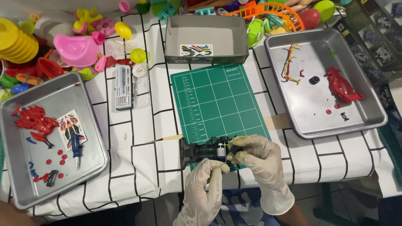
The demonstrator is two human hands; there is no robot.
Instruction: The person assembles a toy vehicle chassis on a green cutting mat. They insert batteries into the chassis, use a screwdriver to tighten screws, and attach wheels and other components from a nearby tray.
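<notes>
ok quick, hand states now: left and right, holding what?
Left hand: closed on the near edge of the black toy car chassis.
Right hand: fingers closed on the right end of the same chassis, above the green cutting mat.

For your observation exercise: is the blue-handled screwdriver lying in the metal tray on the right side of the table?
No: the blue-handled screwdriver lies in the left metal tray, beside a sticker sheet and red parts.
</notes>
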